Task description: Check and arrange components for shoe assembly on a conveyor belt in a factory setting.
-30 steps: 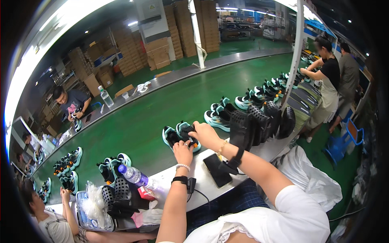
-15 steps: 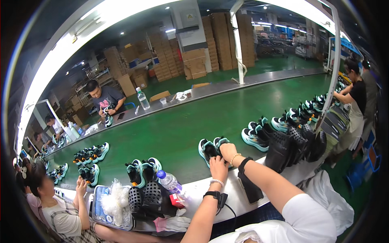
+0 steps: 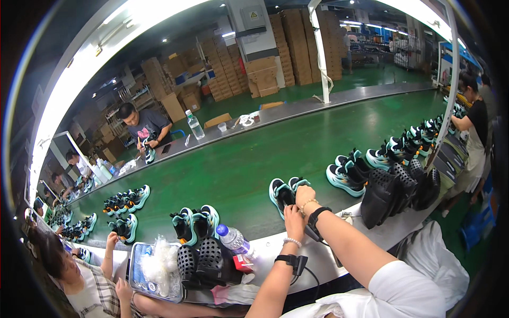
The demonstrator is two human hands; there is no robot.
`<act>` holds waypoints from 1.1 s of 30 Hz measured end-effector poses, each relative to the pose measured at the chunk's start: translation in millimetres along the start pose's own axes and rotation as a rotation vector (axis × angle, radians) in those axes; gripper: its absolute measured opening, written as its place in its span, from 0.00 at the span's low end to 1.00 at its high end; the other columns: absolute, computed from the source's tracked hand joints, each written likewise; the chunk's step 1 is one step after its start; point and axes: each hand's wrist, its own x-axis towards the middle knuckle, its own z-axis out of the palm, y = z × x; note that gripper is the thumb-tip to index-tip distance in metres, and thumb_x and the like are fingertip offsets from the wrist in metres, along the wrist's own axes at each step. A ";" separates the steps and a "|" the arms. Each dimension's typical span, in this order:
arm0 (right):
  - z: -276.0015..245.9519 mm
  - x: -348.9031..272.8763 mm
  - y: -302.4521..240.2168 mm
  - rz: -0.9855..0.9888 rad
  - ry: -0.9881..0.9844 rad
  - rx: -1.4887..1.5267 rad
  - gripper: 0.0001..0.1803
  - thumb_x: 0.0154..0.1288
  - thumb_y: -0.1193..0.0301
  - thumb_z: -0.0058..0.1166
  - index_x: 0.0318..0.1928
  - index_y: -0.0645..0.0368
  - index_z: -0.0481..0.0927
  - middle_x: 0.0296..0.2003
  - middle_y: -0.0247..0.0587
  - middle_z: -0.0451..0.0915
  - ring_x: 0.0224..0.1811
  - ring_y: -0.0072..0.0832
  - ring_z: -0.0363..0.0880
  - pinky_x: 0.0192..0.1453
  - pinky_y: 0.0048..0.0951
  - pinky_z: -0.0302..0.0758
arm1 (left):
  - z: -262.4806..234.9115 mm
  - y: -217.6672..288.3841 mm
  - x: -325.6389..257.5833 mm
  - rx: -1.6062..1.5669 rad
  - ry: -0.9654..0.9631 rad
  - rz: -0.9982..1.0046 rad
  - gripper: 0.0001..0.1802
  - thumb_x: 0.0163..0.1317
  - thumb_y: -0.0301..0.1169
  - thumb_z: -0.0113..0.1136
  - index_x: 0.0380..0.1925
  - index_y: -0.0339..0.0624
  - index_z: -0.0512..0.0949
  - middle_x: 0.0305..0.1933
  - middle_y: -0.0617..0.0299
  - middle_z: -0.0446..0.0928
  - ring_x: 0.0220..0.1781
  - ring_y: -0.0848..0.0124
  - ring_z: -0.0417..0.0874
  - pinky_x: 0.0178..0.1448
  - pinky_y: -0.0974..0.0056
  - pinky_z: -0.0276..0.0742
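A pair of black sneakers with pale turquoise soles stands before me at the near edge of the green belt. The left sneaker (image 3: 277,193) is upright, while the other sneaker (image 3: 298,183) is partly covered by my right hand (image 3: 305,197). Closed fingers of that hand bend down over its near end. Close beside it, my left hand (image 3: 294,221) has its fingers pressed together at the near ends of the shoes. Both fingertips are partly hidden, so their exact grip is hard to make out. A black strap circles each forearm.
More sneakers stand along the green belt (image 3: 238,164). Black perforated shoe forms (image 3: 379,193) line the white ledge at right; others (image 3: 204,262) stand at left beside a purple-capped bottle (image 3: 233,239) and a plastic tray (image 3: 180,297). Co-workers sit at left, across the belt and stand at right.
My view has swung a little, so the scene sits further right. Both hands stay at the same sneakers. The near-left co-worker's hands have moved apart.
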 end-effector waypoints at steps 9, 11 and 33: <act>-5.8 -6.7 33.0 -0.246 0.010 0.159 0.09 0.59 0.70 0.57 0.35 0.63 0.85 0.34 0.54 0.85 0.39 0.46 0.86 0.45 0.42 0.83 | -23.6 16.6 5.1 -0.127 -0.033 -0.045 0.14 0.50 0.33 0.68 0.37 0.39 0.84 0.46 0.56 0.77 0.56 0.54 0.71 0.67 0.52 0.63; -13.7 -13.8 53.4 -0.416 0.054 0.391 0.14 0.59 0.68 0.56 0.42 0.63 0.82 0.35 0.57 0.84 0.40 0.51 0.83 0.48 0.45 0.80 | -22.9 10.3 14.5 -0.135 -0.061 -0.015 0.16 0.51 0.34 0.68 0.40 0.42 0.85 0.42 0.58 0.79 0.50 0.55 0.76 0.60 0.53 0.69; -16.9 -92.8 90.5 -0.650 -0.167 0.523 0.32 0.59 0.63 0.61 0.62 0.60 0.67 0.61 0.50 0.69 0.73 0.47 0.57 0.65 0.43 0.71 | -10.2 5.7 76.9 0.481 -0.234 -0.242 0.40 0.45 0.58 0.67 0.53 0.38 0.80 0.71 0.57 0.65 0.81 0.49 0.34 0.77 0.35 0.30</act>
